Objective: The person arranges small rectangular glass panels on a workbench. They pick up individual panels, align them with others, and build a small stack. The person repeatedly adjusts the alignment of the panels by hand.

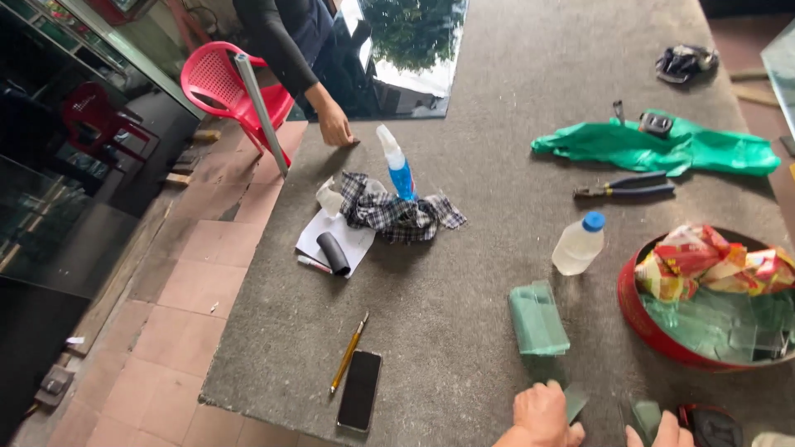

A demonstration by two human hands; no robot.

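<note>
So I'm looking down at a big grey felt-covered table (497, 124) and both hands are sitting at the very bottom edge, around 6 o'clock. The left hand (540, 414) is gripping a small greenish glass piece (575, 401) that's poking out to its right. The right hand (662, 432) is barely in frame and is touching another small glass piece (644, 416); I can't tell if it's actually clamped on it or just resting there. Just above the hands a stack of green glass pieces (538, 319) is lying flat on the table, and at 3 o'clock a red round bowl (642, 319) is holding more glass offcuts plus a crumpled wrapper. A clear bottle with a blue cap (578, 244) is lying near the stack, at about 1 o'clock from it. Over at 8 o'clock, a black phone (359, 389) and a yellow pencil (349, 352) are lying side by side. Another person's hand (334, 126) is pressing on the table up at 11 o'clock.
</note>
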